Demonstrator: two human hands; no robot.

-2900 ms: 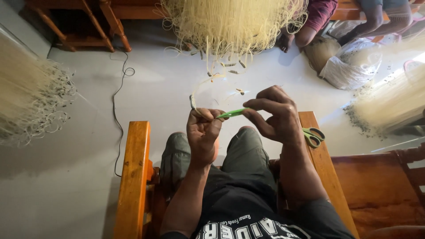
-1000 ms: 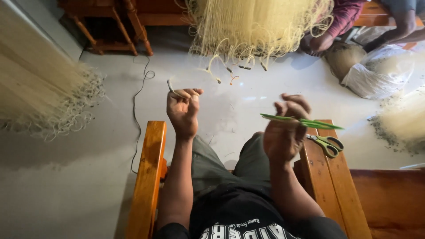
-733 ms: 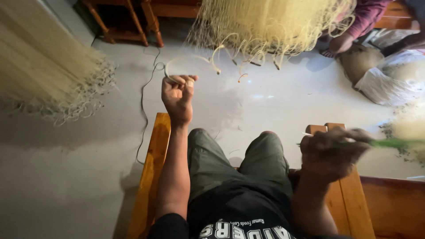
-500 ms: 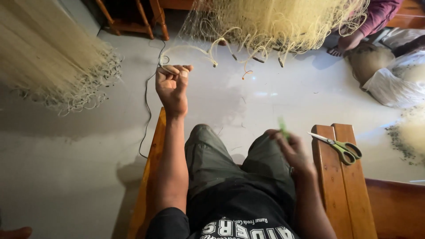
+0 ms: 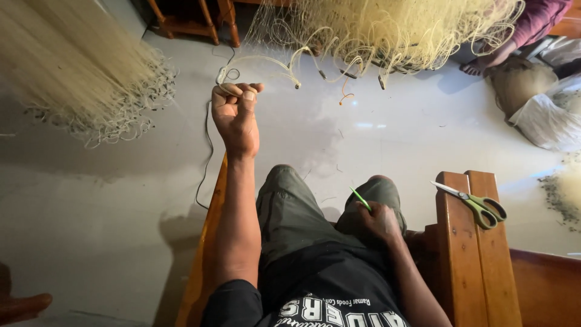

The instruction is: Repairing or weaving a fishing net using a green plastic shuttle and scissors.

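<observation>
left hand (image 5: 236, 115), upper centre: fingers pinch cream cord (image 5: 260, 60), drawn taut | right hand (image 5: 380, 219), lower right: closed on green needle (image 5: 361, 198), parked on knee

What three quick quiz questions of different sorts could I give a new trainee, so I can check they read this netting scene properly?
1. True or false: the green-handled metal scissors are in the right hand.
2. Which hand pinches the pale cream net cord? A) left hand B) right hand C) neither
3. Fill in: the scissors lie on the wooden ____.

Key
1. False: they lie apart from it; the right hand holds a thin green plastic needle.
2. A
3. Armrest.
</observation>
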